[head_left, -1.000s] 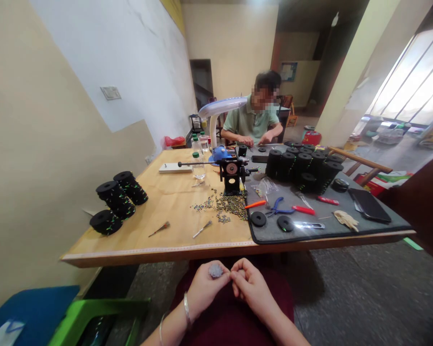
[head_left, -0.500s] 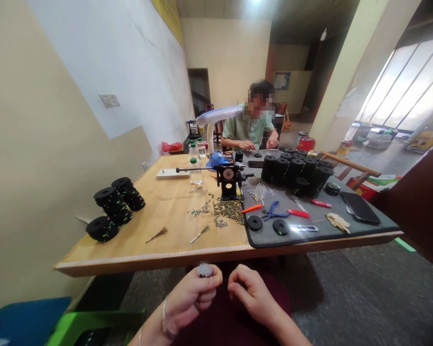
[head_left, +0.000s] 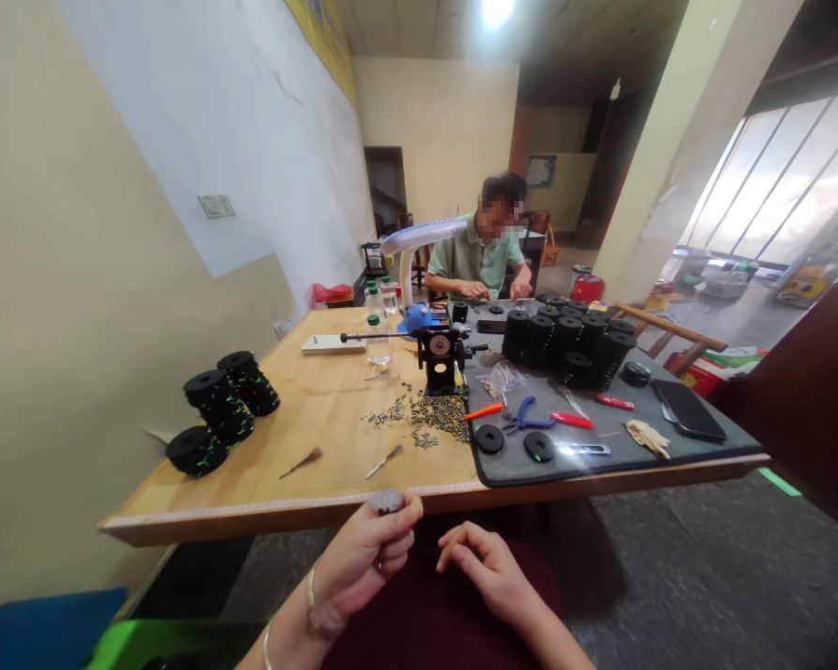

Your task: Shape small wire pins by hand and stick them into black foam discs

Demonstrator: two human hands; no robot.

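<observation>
My left hand is closed around a small grey bristly bundle, whose tuft sticks out above the thumb and forefinger. Just in front of the table edge, it hangs over my lap. My right hand is a short way to its right, fingers curled and pressed towards the thumb; anything thin between them is too small to make out. On the table ahead lie a brown-tipped bundle and a pale thin bundle. Beyond them a pile of small dark-and-yellow pieces spreads out.
A black counter device with a rod stands mid-table beside a desk lamp. Black foam spools stack at left, more on the grey mat. Pliers and foam discs lie nearer. A co-worker sits opposite.
My left hand has risen slightly and moved a little left with the bundle. My right hand has shifted slightly down and away from it. The view has tilted up a little.
</observation>
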